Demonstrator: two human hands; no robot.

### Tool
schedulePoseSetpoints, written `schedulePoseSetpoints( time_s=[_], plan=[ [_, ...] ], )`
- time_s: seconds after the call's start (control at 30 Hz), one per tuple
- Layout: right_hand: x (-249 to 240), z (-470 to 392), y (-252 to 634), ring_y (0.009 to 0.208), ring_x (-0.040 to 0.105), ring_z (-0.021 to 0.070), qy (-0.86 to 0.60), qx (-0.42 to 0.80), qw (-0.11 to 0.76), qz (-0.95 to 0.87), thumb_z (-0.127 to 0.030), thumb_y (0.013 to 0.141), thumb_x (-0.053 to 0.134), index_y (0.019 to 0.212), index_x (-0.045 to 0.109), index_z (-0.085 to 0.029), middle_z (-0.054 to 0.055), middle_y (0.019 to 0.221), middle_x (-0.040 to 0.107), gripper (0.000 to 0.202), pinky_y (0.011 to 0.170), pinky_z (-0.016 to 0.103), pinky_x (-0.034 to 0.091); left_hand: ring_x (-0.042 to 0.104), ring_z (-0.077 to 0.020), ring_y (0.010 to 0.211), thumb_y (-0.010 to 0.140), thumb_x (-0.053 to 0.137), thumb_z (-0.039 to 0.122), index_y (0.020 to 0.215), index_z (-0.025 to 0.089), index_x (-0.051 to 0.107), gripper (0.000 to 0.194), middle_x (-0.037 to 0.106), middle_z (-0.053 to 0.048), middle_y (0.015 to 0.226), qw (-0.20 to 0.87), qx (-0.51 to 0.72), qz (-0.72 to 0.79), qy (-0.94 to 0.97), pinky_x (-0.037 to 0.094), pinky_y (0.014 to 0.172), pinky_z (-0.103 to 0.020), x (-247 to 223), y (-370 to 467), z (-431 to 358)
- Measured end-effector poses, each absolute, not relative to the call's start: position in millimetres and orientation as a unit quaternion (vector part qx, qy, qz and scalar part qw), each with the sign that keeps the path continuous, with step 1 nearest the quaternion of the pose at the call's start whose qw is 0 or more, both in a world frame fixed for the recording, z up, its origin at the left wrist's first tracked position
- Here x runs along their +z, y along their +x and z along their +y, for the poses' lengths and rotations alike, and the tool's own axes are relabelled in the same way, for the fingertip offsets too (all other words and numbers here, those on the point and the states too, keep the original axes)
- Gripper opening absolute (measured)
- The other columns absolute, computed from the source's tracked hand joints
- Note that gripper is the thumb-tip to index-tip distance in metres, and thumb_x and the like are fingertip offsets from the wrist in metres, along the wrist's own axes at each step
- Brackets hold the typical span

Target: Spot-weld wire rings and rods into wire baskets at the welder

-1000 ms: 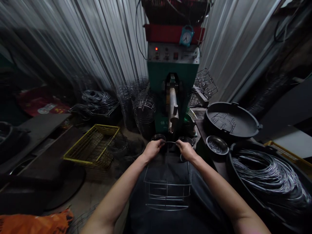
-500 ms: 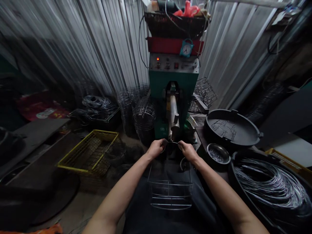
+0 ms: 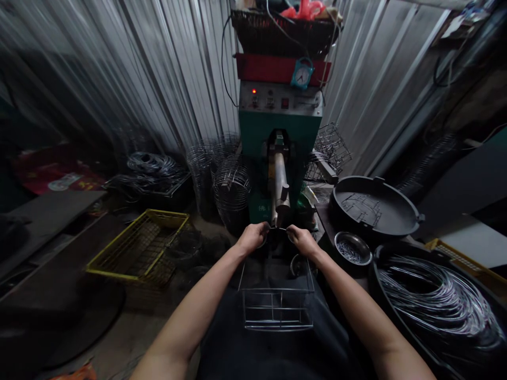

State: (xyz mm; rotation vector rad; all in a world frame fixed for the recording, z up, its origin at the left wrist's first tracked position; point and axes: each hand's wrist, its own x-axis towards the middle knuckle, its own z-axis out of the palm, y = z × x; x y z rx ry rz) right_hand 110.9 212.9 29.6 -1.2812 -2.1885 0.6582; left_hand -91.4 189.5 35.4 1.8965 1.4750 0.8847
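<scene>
My left hand [image 3: 254, 237] and my right hand [image 3: 302, 240] are both closed, pinching a thin curved wire at the far end of a wire rack [image 3: 277, 310]. The stretch of wire between them lies right under the tip of the spot welder's electrode arm [image 3: 281, 177]; whether it touches is too small to tell. Side wires run back from my hands to the rack's barred near end, over the dark cloth on my lap. Behind my hands stands the green welding machine [image 3: 259, 138], with a red light lit on its panel. My fingertips are partly hidden.
To the right are a round black pan [image 3: 396, 219] with small wire pieces, a metal bowl [image 3: 365, 257] of short pins and a tub [image 3: 377, 295] of wire rings. Leftward, a yellow wire basket [image 3: 114, 272] stands near stacked wire baskets [image 3: 232, 184]. A blue clock [image 3: 302, 74] hangs above.
The rack's near end has risen slightly and tilted, so its bars spread differently. Both hands keep their grip near the electrode. The whole view has shifted a little.
</scene>
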Motion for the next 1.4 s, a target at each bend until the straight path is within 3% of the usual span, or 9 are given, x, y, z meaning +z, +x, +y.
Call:
schedulePoseSetpoints(
  time_s=[0.57, 1.13, 1.4],
  plan=[
    [29.8, 216.8, 110.9, 0.068, 0.058, 0.0159, -0.461, 0.262, 0.260, -0.806, -0.024, 0.079, 0.041, 0.082, 0.058, -0.018, 0.004, 0.073, 0.064, 0.018, 0.061, 0.023, 0.040, 0.053, -0.0132, 0.062, 0.070, 0.049, 0.014, 0.077, 0.015, 0.062, 0.015, 0.060, -0.001, 0.063, 0.266, 0.331, 0.547, 0.721, 0.039, 0.061, -0.021, 35.8, -89.8, 193.5],
    [35.3, 220.0, 112.2, 0.061, 0.050, 0.0129, -0.466, 0.267, 0.231, -0.811, -0.028, 0.078, 0.041, 0.077, 0.057, -0.016, 0.001, 0.065, 0.058, 0.020, 0.058, 0.022, 0.036, 0.056, -0.0159, 0.069, 0.075, 0.048, 0.018, 0.083, 0.016, 0.062, 0.016, 0.063, -0.003, 0.073, 0.259, 0.246, 0.592, 0.722, 0.039, 0.063, -0.023, 49.4, -89.5, 195.5],
    [34.5, 220.7, 112.5, 0.058, 0.043, 0.0123, -0.467, 0.307, 0.256, -0.789, -0.037, 0.075, 0.040, 0.069, 0.051, -0.017, -0.001, 0.060, 0.049, 0.023, 0.057, 0.023, 0.034, 0.056, -0.0152, 0.070, 0.076, 0.048, 0.018, 0.086, 0.015, 0.062, 0.017, 0.063, -0.003, 0.075, 0.266, 0.241, 0.598, 0.717, 0.040, 0.063, -0.022, 49.5, -88.7, 196.3]
  ],
)
